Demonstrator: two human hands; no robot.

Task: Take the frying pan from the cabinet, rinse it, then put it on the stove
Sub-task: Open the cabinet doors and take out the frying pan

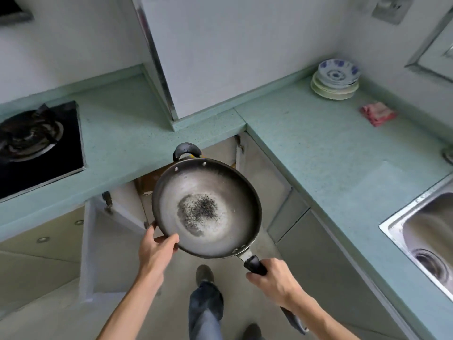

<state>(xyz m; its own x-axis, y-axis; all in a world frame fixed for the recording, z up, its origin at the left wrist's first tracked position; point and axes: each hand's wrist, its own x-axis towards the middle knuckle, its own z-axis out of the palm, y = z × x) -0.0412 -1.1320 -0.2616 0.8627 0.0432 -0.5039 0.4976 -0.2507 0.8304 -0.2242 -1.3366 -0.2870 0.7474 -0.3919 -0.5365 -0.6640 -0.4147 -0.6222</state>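
A worn metal frying pan [208, 212] with a dark scorched patch in its middle hangs in the air in front of the open corner cabinet [149, 182]. My right hand [274, 280] is closed around its long black handle. My left hand [157, 251] grips the pan's near-left rim, thumb over the edge. A small black loop handle sits on the pan's far side. The black gas stove [36, 148] is set in the counter at the left. The steel sink [426, 241] is at the right edge, only partly in view.
A green L-shaped countertop [306, 148] wraps the corner. A stack of plates and bowls [335, 79] and a pink cloth [377, 114] lie at the back right. An open cabinet door [88, 251] stands at the lower left. My legs and shoes are on the floor below.
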